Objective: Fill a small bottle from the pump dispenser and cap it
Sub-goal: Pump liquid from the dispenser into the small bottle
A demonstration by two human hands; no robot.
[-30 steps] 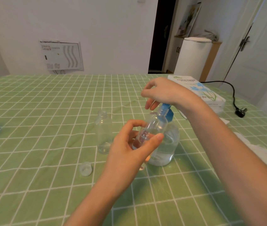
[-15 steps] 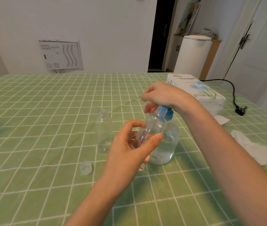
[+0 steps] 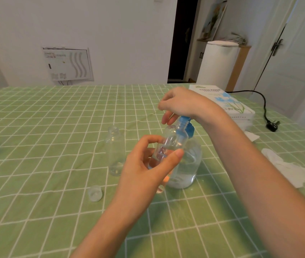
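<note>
left hand: grips small bottle, tilted, neck at the pump spout
right hand: palm on pump dispenser top, fingers loosely curled
cap: on tablecloth, apart

— What did the left hand hold?
— A small clear bottle, tilted, pinched between thumb and fingers, its neck up against the blue pump head.
— And the right hand?
— Its palm lay on that pump head, atop the dispenser, fingers loosely bent.
— Anything else on the green checked tablecloth?
— A second empty bottle standing upright, a clear cap near it, a tissue box and a crumpled tissue.
</note>
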